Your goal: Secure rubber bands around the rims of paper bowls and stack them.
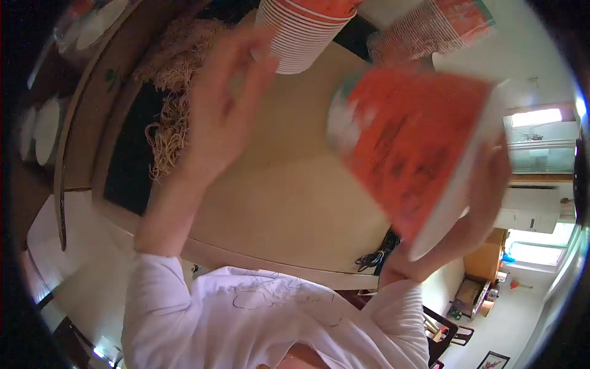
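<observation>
My right hand (485, 197) grips a large red paper tub (418, 141) by its wide white rim. The tub lies tilted on its side in the air, its narrow base toward the middle; motion blurs the dark print on its wall. My left hand (230, 98) is raised over the left part of the table, blurred, with its fingers apart and nothing plainly in them. Just beyond its fingertips stands a tall stack of nested white paper tubs (307, 37), red inside at the top.
Tangled beige strings (169, 135) lie along the table's left side. A second tub stack (430, 31), seemingly wrapped in clear plastic, is at the far right. Black cable (376, 255) sits by the tabletop's (270, 209) near right edge. A curved brown cardboard panel (80, 135) rises at left.
</observation>
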`<state>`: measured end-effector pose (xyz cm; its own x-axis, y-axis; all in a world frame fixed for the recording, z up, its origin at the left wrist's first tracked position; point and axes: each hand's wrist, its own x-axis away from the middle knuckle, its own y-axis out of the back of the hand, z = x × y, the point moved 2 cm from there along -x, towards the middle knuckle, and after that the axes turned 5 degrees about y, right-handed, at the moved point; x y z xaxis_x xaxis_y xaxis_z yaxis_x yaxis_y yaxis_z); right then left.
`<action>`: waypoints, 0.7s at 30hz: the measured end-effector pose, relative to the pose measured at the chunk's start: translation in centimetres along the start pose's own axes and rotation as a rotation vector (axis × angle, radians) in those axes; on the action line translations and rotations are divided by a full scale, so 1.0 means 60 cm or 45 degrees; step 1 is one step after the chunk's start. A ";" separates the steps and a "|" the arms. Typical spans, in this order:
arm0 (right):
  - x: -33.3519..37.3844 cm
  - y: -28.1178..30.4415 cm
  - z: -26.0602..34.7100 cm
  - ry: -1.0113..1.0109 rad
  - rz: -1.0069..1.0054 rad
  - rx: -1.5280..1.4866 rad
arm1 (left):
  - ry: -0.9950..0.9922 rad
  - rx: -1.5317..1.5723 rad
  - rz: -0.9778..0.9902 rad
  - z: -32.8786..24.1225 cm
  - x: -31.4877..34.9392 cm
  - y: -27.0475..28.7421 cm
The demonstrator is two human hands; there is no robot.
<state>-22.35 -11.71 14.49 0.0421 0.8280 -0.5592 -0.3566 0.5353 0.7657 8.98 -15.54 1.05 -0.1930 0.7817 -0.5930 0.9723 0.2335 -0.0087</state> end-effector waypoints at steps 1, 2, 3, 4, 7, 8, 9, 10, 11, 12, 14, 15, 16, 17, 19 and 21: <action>0.036 -0.018 -0.016 -0.028 0.110 -0.083 | 0.156 -0.155 -0.030 0.019 0.056 0.011; 0.062 -0.049 -0.025 -0.015 0.272 -0.201 | 0.279 -0.299 -0.039 0.030 0.116 0.033; 0.085 -0.062 -0.037 -0.020 0.409 -0.263 | 0.397 -0.383 -0.026 0.039 0.162 0.035; 0.117 -0.082 -0.059 -0.039 0.418 -0.178 | 0.356 -0.528 0.021 0.046 0.197 0.031; 0.167 -0.121 -0.055 -0.395 0.773 -0.147 | 0.573 -0.569 0.133 0.067 0.295 0.018; 0.184 -0.126 -0.058 -0.316 0.752 -0.150 | 0.819 -0.446 0.186 0.076 0.312 0.014; 0.195 -0.129 -0.060 -0.318 0.759 -0.158 | 0.823 -0.455 0.186 0.082 0.319 0.012; 0.203 -0.131 -0.061 -0.447 0.692 -0.251 | 0.726 -0.519 0.203 0.088 0.320 0.009; 0.211 -0.129 -0.063 -0.573 0.626 -0.338 | 0.631 -0.578 0.218 0.089 0.318 0.005; 0.220 -0.125 -0.062 -0.644 0.540 -0.458 | 0.639 -0.585 0.213 0.090 0.314 0.004; 0.245 -0.123 -0.073 -0.717 0.342 -0.660 | 0.458 -0.616 0.163 0.085 0.303 0.006; 0.251 -0.116 -0.066 -0.742 0.204 -0.657 | 0.470 -0.628 0.153 0.085 0.300 0.005; 0.262 -0.109 -0.068 -0.534 0.058 -0.655 | 0.504 -0.606 0.186 0.085 0.298 0.002; 0.274 -0.098 -0.072 -0.325 -0.091 -0.653 | 0.534 -0.584 0.220 0.085 0.296 -0.001; 0.290 -0.086 -0.033 -0.318 -0.196 -0.654 | 0.551 -0.551 0.209 0.090 0.293 -0.002; 0.295 -0.089 0.025 0.164 -0.110 -0.367 | 0.550 -0.511 0.209 0.093 0.297 0.006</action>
<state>-18.29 0.33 0.99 -0.0280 0.7435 -0.6681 -0.6073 0.5182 0.6022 6.64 -4.75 -13.98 -0.1624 0.9702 -0.1797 0.8847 0.2238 0.4088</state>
